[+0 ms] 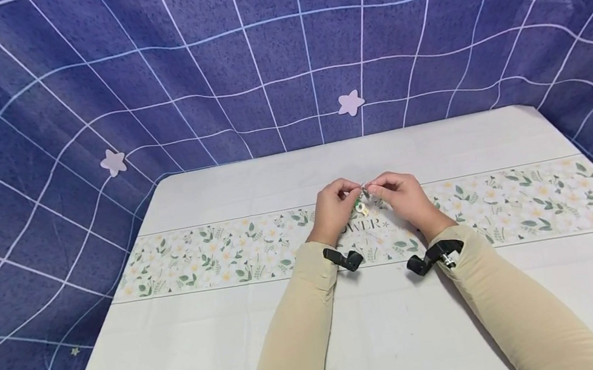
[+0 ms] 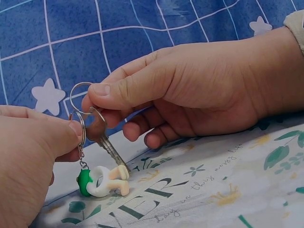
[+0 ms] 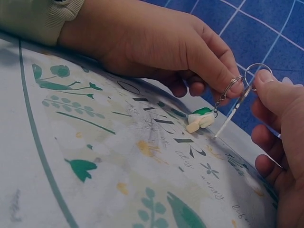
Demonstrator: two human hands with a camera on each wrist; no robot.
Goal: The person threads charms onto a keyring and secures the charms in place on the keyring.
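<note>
My left hand (image 1: 334,206) pinches a small metal split ring (image 2: 83,135) between thumb and fingertip. A short chain (image 2: 81,156) runs from it to a little figure charm (image 2: 99,183) in green, white and cream, low over the table. Facing it, my right hand (image 1: 403,197) pinches a larger, thin metal key ring (image 2: 71,97) between thumb and forefinger. A metal key (image 2: 110,148) hangs beside this ring, its blade slanting down. Both rings meet or overlap between the fingertips; whether they are linked cannot be made out.
Below the hands lies a white table (image 1: 226,339) with a floral printed band (image 1: 216,255) and dark lettering. A blue curtain (image 1: 282,58) with a pale grid and stars hangs behind. Each wrist wears a black camera mount, the left one (image 1: 344,259) near the right one (image 1: 436,256).
</note>
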